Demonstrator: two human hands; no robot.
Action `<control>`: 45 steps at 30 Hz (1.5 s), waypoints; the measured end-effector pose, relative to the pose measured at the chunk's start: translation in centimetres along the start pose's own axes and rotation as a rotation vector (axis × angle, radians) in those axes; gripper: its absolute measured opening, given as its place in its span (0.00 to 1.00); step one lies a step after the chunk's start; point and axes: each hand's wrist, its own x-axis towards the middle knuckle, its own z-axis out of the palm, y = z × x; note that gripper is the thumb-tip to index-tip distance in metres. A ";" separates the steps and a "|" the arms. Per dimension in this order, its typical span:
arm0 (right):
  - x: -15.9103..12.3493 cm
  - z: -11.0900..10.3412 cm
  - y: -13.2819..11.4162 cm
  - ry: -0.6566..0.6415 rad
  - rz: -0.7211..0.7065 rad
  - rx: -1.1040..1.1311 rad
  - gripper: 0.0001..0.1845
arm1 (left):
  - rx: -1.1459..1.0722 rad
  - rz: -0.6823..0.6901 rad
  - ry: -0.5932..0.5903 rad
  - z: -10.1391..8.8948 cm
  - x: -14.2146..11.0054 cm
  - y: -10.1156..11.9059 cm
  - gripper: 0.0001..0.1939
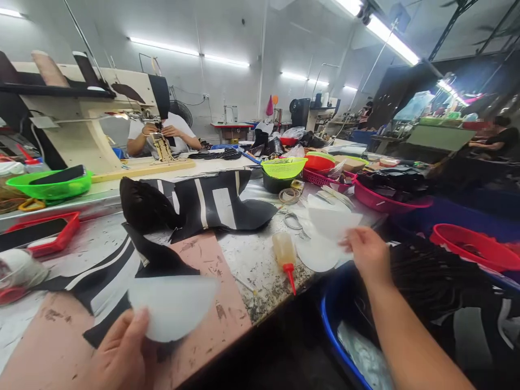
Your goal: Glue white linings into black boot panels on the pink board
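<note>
My left hand (122,346) pinches a translucent white half-moon piece (174,306) between thumb and fingers. It hangs over black fabric with white strips (117,276), which lies on a pink sheet (211,271). Out to the right, my right hand (368,252) has its bent fingers on the edge of another white piece (333,222). That one lies among several similar white pieces (319,254); motion slightly blurs the fingertips. Between the hands lies a glue bottle (283,252) with a red nozzle. More black fabric parts (221,203) are piled behind the pink sheet.
A blue tub (325,319) holding black parts stands below the table edge at right. Green (52,184) and red (71,230) trays sit at left. Behind them, a person (176,132) works at a sewing machine (89,119). Pink (390,201) and lime (284,167) baskets stand further back.
</note>
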 end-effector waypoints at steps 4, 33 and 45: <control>6.7 0.3 4.0 -0.031 -0.194 -0.482 0.13 | 0.044 -0.146 -0.373 3.5 -0.2 -1.2 0.24; 0.7 -2.0 6.5 0.058 -0.197 -0.036 0.13 | 0.423 0.326 -0.949 31.3 0.2 -3.7 0.09; -3.9 -0.9 -2.4 -0.331 -0.347 0.224 0.13 | -0.168 -0.169 -1.224 23.7 -5.6 -3.1 0.18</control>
